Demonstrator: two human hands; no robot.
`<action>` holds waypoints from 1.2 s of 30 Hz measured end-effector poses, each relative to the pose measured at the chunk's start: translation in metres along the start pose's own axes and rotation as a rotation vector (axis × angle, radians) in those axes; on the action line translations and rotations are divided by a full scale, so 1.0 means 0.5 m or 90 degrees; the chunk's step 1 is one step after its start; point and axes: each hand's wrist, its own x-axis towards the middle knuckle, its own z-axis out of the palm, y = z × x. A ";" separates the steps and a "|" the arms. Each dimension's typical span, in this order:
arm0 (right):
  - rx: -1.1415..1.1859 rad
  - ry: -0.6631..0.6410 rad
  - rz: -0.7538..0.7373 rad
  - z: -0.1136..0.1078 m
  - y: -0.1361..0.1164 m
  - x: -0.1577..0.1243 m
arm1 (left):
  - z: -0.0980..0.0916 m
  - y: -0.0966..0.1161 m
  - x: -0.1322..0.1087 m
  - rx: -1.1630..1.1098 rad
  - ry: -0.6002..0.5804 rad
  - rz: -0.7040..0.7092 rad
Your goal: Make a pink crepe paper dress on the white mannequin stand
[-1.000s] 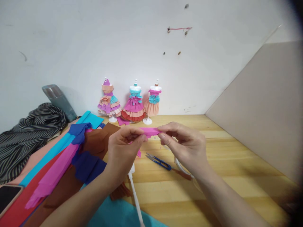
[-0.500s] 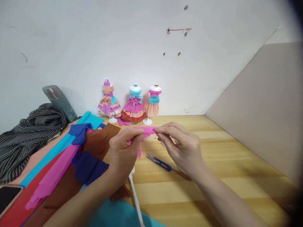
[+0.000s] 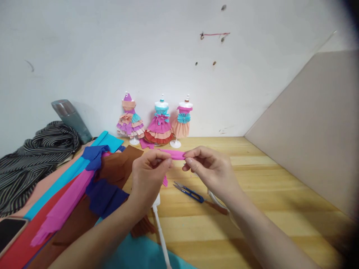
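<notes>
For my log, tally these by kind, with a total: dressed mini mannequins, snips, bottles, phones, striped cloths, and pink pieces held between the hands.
Dressed mini mannequins: 3
Snips: 1
Bottle: 1
Phone, partly cut off: 1
Striped cloth: 1
Pink piece between left hand and right hand: 1
Total: 8

head camera | worn above desk (image 3: 269,194) | faces forward and down, toward wall (image 3: 112,48) | left hand (image 3: 148,173), right hand (image 3: 214,172) close
</notes>
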 end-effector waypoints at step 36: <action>0.138 0.058 0.038 -0.004 -0.033 0.005 | -0.001 -0.002 -0.016 0.018 0.032 0.166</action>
